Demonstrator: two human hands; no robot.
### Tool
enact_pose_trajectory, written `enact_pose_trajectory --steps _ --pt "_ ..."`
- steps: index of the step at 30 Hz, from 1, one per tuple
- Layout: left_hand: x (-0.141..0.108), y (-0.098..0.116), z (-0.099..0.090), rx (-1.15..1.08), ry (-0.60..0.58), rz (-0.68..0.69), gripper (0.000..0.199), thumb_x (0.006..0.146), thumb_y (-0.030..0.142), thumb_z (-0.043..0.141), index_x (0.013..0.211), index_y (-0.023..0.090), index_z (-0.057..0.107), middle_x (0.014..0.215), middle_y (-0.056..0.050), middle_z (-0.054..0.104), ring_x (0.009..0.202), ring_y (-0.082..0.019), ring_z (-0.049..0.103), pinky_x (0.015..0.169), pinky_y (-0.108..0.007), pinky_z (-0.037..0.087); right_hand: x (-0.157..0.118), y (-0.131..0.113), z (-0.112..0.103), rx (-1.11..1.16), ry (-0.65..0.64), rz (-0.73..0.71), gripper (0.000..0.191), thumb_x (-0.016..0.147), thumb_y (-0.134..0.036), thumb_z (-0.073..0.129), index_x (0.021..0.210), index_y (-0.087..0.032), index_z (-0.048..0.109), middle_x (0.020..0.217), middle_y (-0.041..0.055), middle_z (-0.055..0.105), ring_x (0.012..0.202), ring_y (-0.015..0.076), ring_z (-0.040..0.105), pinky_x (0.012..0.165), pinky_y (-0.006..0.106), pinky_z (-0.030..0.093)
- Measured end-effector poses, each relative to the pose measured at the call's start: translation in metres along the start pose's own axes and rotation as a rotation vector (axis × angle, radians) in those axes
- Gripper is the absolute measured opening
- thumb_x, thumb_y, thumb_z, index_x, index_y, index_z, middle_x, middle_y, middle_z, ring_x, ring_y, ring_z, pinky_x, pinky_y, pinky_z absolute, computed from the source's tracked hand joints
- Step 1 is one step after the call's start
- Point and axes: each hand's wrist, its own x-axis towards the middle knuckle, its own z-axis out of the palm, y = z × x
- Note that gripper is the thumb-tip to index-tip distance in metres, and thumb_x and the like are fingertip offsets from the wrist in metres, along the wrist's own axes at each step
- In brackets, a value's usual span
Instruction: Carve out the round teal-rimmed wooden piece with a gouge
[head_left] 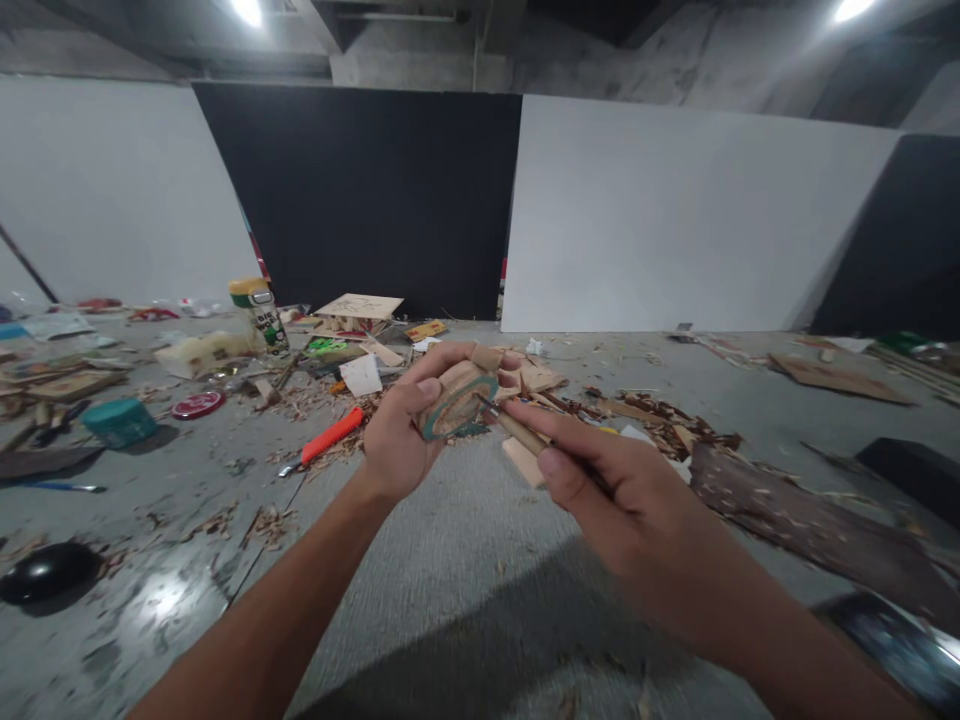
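Observation:
My left hand (401,430) is closed around a round wooden piece (459,405) with a teal painted rim and a bare, carved middle. Between the fingers and thumb of my right hand (622,510) is a slim carving tool (523,436) with a wooden handle. Its dark metal tip meets or nearly meets the right side of the wooden piece; I cannot tell whether it touches. Under the tool, a small pale wood block (523,462) lies on the grey surface.
An orange utility knife (330,436) lies left of my left hand, among wood shavings. Further left are a teal round lid (120,422), a red lid (198,404) and a yellow-capped bottle (260,318). A brown sheet (810,520) lies at right. Black and white panels (375,200) stand behind.

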Motion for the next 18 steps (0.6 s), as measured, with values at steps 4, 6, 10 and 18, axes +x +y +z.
enact_pose_trajectory --steps 4,6,10,18 --pt "-0.001 -0.005 0.0 0.127 0.05 0.022 0.031 0.077 0.036 0.05 0.092 0.015 0.067 0.11 -0.014 0.069 0.112 -0.032 0.061 0.088 -0.042 0.054 0.003 0.002 0.005 -0.013 0.014 -0.036 0.041 0.096 -0.027 0.047 0.132 -0.019 0.065 0.133 0.0082 0.067 0.124 0.0217 0.061 0.106 0.041 0.047" --pt "-0.001 -0.009 -0.002 0.17 0.101 0.012 0.03 0.076 0.034 0.05 0.092 0.015 0.067 0.113 -0.013 0.068 0.11 -0.031 0.062 0.084 -0.038 0.055 0.005 0.004 0.011 -0.032 0.032 -0.067 0.042 0.095 -0.023 0.047 0.133 -0.015 0.064 0.126 0.0107 0.071 0.113 0.022 0.067 0.099 0.039 0.052" --pt "0.0 -0.015 -0.006 0.112 0.138 -0.024 0.033 0.077 0.036 0.048 0.096 0.015 0.066 0.11 -0.014 0.069 0.102 -0.03 0.065 0.074 -0.037 0.057 0.005 0.013 0.025 -0.188 0.08 -0.161 0.049 0.091 -0.014 0.045 0.138 -0.012 0.06 0.092 0.0118 0.078 0.075 0.022 0.071 0.07 0.036 0.056" --pt "0.001 -0.013 -0.002 0.145 0.183 -0.034 0.031 0.076 0.036 0.049 0.09 0.015 0.067 0.096 -0.012 0.072 0.095 -0.029 0.067 0.068 -0.036 0.057 0.01 0.015 0.02 0.143 -0.015 0.055 0.047 0.093 -0.024 0.048 0.137 -0.017 0.062 0.055 -0.0046 0.045 0.042 0.0099 0.031 0.041 0.024 0.028"
